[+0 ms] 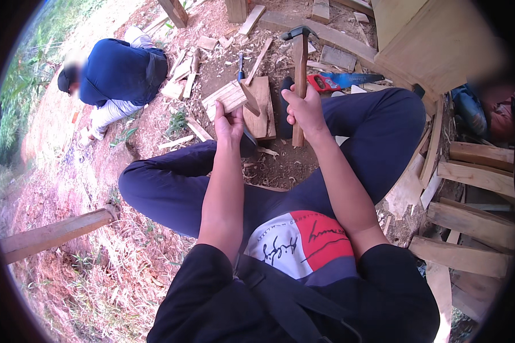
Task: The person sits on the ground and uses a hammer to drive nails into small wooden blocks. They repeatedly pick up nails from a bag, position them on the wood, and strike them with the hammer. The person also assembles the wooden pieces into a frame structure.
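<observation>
Wood scraps [212,43] and a saw [340,81] crowd the ground ahead.

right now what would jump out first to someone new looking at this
Dead centre, the right hand grips a hammer upright, head raised. Beside it the left hand holds a small wood block. At upper left another person in a blue top crouches among wood scraps.

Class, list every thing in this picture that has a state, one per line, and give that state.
Left hand: gripping a wood block, raised.
Right hand: gripping a hammer by its handle, head up.
Saw: lying flat on the ground.
Board: lying flat under the block.
Other person: crouched on the ground.
</observation>
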Available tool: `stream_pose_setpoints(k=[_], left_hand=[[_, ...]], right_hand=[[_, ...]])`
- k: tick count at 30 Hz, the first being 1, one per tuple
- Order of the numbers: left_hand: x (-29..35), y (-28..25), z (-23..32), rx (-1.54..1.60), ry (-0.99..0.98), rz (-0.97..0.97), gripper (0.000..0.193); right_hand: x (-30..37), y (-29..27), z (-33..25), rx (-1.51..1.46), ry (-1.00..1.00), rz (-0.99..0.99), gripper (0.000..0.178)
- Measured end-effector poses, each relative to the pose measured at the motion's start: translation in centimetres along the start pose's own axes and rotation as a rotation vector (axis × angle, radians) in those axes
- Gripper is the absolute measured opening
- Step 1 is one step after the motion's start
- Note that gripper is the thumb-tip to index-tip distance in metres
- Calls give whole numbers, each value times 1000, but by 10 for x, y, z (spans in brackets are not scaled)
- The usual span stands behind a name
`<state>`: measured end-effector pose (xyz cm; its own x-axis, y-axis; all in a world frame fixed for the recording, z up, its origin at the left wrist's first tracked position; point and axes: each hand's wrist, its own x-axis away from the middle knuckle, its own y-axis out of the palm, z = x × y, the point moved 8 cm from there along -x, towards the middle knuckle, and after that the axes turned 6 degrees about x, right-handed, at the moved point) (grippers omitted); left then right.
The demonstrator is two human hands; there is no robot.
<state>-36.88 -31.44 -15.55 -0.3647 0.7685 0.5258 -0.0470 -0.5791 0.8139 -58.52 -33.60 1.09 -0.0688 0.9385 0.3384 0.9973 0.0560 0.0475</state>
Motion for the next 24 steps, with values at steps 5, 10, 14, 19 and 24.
stream_pose_setpoints(k=[5, 10, 14, 19, 24], left_hand=[[4, -15, -10, -181, -20, 33, 38], [8, -11, -3, -420, 44, 158, 44], [30, -6, 52, -1148, 522, 660, 79], [44, 71, 41, -2105, 1008, 97, 56], [-1, 37, 46, -1881, 721, -197, 47]], right_hand=[[5, 19, -16, -61, -19, -57, 28], [9, 31, -18, -86, 25, -107, 27], [16, 36, -26, -112, 21, -135, 26], [20, 23, -35, -91, -29, -122, 33], [26, 19, -44, -132, -41, -122, 32]])
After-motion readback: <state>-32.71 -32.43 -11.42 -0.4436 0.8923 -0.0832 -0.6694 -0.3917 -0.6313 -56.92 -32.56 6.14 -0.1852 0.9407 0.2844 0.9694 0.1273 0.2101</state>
